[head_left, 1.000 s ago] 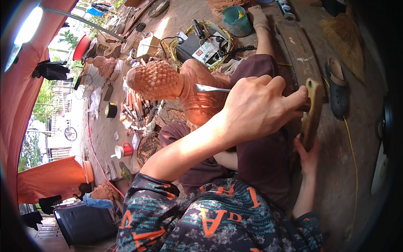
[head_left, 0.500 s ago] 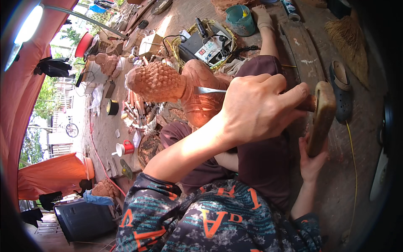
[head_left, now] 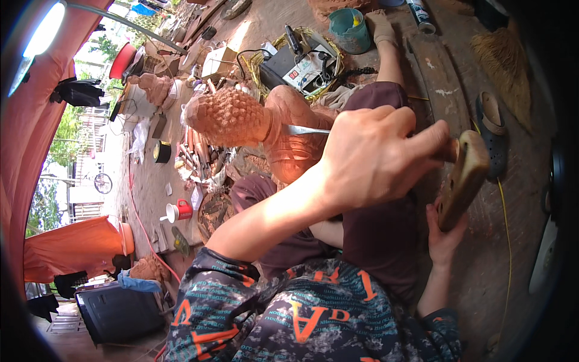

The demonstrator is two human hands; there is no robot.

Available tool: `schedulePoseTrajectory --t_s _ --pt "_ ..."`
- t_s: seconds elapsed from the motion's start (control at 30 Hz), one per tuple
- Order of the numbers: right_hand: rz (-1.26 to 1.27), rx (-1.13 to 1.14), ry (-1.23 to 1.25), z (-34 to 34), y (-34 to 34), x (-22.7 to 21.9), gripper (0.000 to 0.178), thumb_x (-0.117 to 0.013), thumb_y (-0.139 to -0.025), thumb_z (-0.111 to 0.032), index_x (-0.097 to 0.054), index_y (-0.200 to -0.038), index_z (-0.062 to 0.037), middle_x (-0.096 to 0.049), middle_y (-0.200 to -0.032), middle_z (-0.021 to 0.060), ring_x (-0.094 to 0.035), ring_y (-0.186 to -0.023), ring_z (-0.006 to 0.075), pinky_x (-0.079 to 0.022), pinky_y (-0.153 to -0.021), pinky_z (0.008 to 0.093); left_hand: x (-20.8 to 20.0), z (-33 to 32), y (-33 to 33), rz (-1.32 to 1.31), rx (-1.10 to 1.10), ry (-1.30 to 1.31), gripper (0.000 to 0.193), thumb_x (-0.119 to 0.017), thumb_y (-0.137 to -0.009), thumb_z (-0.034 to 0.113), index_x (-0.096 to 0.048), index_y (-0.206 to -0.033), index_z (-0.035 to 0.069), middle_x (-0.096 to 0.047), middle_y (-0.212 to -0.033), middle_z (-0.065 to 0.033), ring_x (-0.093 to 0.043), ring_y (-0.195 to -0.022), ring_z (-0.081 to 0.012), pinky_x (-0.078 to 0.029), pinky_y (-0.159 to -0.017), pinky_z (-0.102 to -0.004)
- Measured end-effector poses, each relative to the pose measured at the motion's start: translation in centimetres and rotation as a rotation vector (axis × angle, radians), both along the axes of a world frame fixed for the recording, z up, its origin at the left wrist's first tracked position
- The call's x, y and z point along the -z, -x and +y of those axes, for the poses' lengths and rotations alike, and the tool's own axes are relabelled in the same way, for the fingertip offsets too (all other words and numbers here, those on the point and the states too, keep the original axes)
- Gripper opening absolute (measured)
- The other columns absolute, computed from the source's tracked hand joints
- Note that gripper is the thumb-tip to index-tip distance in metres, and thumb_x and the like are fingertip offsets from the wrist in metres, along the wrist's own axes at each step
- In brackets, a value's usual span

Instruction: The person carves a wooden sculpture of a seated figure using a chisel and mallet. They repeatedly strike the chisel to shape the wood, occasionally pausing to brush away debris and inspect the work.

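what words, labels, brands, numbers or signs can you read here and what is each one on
I won't copy the wording or digits, but this is where they stand:
Patterned shirt: large orange letters, legible, with smaller teal lettering.
Dark electrical box: lit red digits on a pale panel.
Red-and-white cup: pale lettering, too small to read surely.
Spray can: print too small and blurred.

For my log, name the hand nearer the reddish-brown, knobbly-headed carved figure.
Left hand, just right of the figure; right hand, farther off, lower right in view.
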State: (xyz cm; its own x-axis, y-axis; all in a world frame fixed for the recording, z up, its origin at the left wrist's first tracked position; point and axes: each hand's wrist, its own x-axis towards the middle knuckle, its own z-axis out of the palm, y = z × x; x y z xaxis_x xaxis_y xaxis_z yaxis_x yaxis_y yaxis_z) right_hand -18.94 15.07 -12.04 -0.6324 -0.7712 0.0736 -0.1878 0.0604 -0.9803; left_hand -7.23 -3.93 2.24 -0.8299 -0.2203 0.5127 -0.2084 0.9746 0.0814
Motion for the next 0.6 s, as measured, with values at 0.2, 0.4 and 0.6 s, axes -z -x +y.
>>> schedulePoseTrajectory --t_s 0.2,0.4,0.6 --pt "-0.131 0.006 0.037 -0.3 -0.1 0.5 0.037 -0.068 -0.087 -0.002 -0.052 -0.120 0.0016 -0.056 -0.089 0.0031 -0.053 -0.079 0.0103 -0.045 -0.072 0.0252 0.0 0.7 1.0 -0.041 0.062 -0.042 0.036 -0.073 -0.073 0.035 -0.063 -0.104 0.020 -0.045 -0.065 -0.0011 -0.056 -0.054 -0.0196 -0.041 -0.045 -0.0341" --pt "-0.176 -0.014 0.118 -0.9 0.8 0.3 0.036 -0.067 -0.088 -0.003 -0.052 -0.120 0.0010 -0.055 -0.094 0.0030 -0.051 -0.081 0.0093 -0.044 -0.070 0.0226 0.8 -0.3 1.3 -0.106 0.003 -0.096 0.037 -0.072 -0.077 0.037 -0.062 -0.106 0.016 -0.052 -0.067 -0.0036 -0.061 -0.059 -0.0236 -0.043 -0.048 -0.0369" --pt "-0.188 -0.032 0.099 -0.9 1.4 0.9 0.037 -0.068 -0.088 -0.003 -0.052 -0.121 0.0007 -0.055 -0.093 0.0026 -0.051 -0.080 0.0086 -0.044 -0.070 0.0215 0.6 0.2 1.4 -0.108 -0.077 -0.114 0.029 -0.069 -0.081 0.026 -0.059 -0.105 0.014 -0.052 -0.067 -0.0057 -0.061 -0.061 -0.0253 -0.045 -0.050 -0.0390"
